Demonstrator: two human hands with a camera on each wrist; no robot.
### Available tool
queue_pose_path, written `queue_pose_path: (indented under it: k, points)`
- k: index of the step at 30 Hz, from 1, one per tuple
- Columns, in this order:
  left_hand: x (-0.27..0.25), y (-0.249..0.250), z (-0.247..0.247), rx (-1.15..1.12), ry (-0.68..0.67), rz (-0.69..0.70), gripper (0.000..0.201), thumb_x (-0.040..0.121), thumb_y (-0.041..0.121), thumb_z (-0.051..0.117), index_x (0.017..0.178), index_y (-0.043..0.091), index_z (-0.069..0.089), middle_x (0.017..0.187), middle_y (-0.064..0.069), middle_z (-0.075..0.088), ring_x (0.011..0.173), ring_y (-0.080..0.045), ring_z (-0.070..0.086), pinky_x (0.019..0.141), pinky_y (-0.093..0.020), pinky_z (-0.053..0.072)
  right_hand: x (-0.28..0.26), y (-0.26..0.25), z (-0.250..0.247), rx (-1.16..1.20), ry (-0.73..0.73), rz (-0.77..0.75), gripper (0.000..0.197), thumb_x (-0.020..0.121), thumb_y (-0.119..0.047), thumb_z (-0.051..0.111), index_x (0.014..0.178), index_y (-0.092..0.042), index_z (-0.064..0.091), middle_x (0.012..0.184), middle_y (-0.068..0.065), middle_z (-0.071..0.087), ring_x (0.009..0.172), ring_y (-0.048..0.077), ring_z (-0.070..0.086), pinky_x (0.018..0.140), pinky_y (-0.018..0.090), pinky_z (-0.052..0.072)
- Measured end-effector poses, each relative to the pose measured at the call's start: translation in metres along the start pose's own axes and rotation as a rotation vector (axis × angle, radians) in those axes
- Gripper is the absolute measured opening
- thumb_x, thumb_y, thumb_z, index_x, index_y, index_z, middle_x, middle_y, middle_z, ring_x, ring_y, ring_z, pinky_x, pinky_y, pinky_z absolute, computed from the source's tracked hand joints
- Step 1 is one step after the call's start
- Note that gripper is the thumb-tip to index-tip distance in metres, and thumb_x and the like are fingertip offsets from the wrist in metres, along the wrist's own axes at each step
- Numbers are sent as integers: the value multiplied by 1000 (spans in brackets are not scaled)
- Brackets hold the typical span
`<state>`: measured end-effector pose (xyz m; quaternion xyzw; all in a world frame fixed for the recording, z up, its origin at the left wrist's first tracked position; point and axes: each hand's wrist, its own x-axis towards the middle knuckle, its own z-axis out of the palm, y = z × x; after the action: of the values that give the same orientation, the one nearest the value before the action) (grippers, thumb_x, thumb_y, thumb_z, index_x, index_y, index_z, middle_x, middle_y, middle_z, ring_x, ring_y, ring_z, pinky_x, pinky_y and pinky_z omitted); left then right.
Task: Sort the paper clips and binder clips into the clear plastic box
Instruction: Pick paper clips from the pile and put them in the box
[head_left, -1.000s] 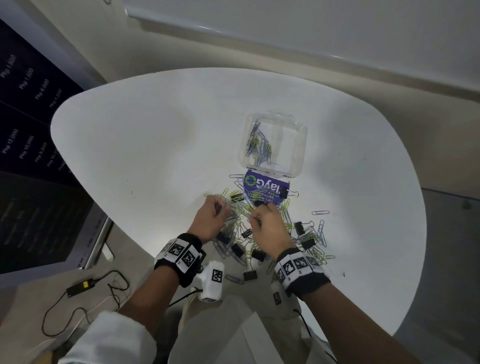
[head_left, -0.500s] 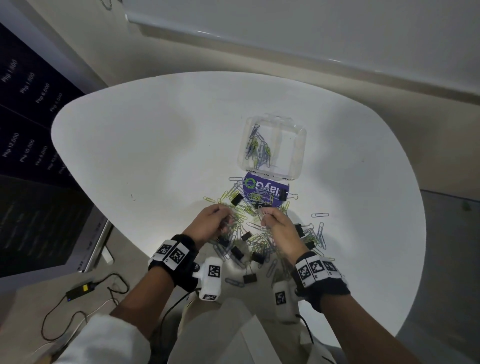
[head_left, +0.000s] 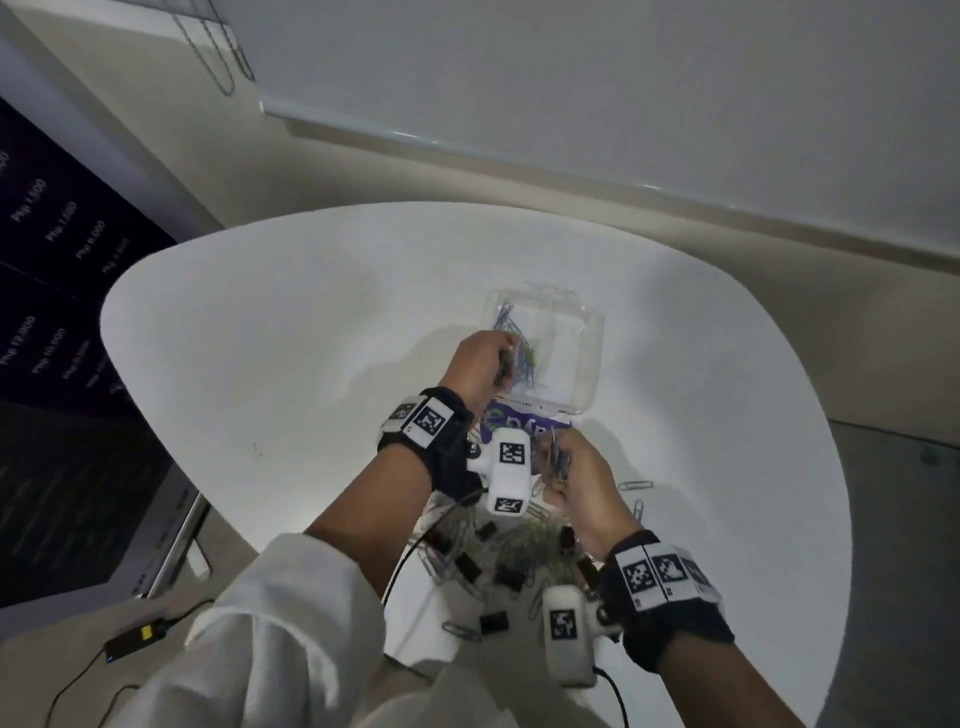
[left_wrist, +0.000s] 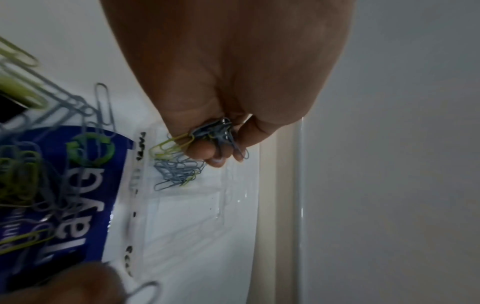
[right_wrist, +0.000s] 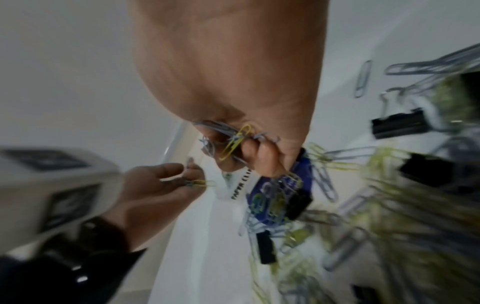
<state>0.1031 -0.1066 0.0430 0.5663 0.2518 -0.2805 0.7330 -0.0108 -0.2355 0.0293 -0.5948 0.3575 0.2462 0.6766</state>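
Observation:
The clear plastic box (head_left: 596, 332) lies open on the white table, with several grey and green paper clips (left_wrist: 179, 170) in its left part. My left hand (head_left: 501, 358) hovers over that part and grips a bunch of paper clips (left_wrist: 215, 131). My right hand (head_left: 556, 462) is just short of the box, above its purple label (head_left: 519, 422), and grips another bunch of paper clips (right_wrist: 233, 139). Behind both hands a pile of loose paper clips (head_left: 524, 545) and black binder clips (head_left: 493, 621) lies near the table's front edge.
The white table (head_left: 260, 338) has a rounded edge and bare surface to the left and right. A few stray paper clips (head_left: 636, 486) lie right of my right hand. A cable and adapter (head_left: 130, 638) lie on the floor at the lower left.
Both hands have left the pile with clips in their grip. The left has moved forward over the box, and the right has risen toward the purple label.

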Motion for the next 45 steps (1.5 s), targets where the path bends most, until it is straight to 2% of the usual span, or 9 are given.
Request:
queue_pose_path:
  k: [4, 8, 15, 18, 22, 25, 31, 39, 45]
  points:
    - [34, 1, 1, 192, 17, 14, 18, 89, 26, 47, 74, 18, 55, 72, -2, 61, 71, -23, 56, 84, -42, 53, 23, -43, 13, 23, 33, -81, 26, 94, -22, 40, 74, -17, 55, 62, -1, 53, 55, 15, 43, 58, 30, 33]
    - [37, -11, -15, 306, 26, 78, 20, 82, 40, 41, 87, 28, 56, 107, -2, 58, 101, -22, 53, 104, -50, 41, 52, -77, 27, -28, 1, -116, 26, 96, -19, 33, 76, -16, 51, 63, -3, 50, 51, 9, 42, 52, 23, 31]
    - [-11, -24, -50, 233, 124, 226, 33, 100, 27, 38, 120, 15, 61, 113, -2, 67, 105, -12, 64, 94, -28, 48, 94, -90, 42, -233, 27, -179, 28, 97, -11, 36, 88, -3, 61, 66, 4, 55, 50, 9, 50, 52, 30, 41]
    - [-25, -34, -71, 235, 165, 213, 29, 102, 22, 38, 113, 14, 64, 107, -8, 69, 98, -17, 67, 92, -31, 51, 96, -83, 41, -208, -9, -130, 29, 101, -14, 34, 108, -10, 62, 109, 28, 63, 87, 25, 63, 90, 48, 56]
    - [-38, -54, -95, 379, 210, 218, 20, 98, 23, 47, 106, 25, 65, 98, 0, 70, 89, -14, 68, 81, -31, 53, 77, -80, 30, -324, -19, -202, 22, 103, -19, 37, 108, -18, 59, 135, 24, 51, 122, 39, 54, 100, 52, 49]
    - [-44, -74, -111, 754, 204, 324, 21, 90, 17, 61, 108, 27, 63, 101, 6, 66, 85, -11, 64, 77, -30, 52, 55, -67, 15, -286, 36, -354, 31, 101, -18, 49, 127, -29, 59, 132, -4, 59, 109, 19, 65, 95, 38, 55]
    - [-51, -109, -113, 1292, 41, 396, 66, 77, 26, 77, 134, 16, 46, 125, -8, 45, 108, -25, 44, 94, -37, 45, 13, -13, -14, -561, -21, -434, 14, 91, -10, 67, 97, -21, 73, 97, -16, 72, 86, -11, 64, 75, 2, 45]
    - [-42, -117, -80, 1276, 98, 484, 41, 83, 22, 65, 122, 15, 53, 110, -6, 53, 101, -22, 50, 85, -34, 48, 26, 61, -9, -906, 77, -555, 36, 88, -17, 70, 122, -21, 61, 113, -4, 49, 81, 3, 59, 84, 15, 51]
    - [-32, -117, -63, 1220, 114, 415, 10, 85, 11, 61, 94, 8, 58, 97, -6, 51, 91, -28, 53, 73, -33, 43, 33, 69, -6, -960, 120, -542, 23, 87, -20, 71, 108, -14, 65, 110, -3, 48, 89, 14, 58, 87, 32, 54]
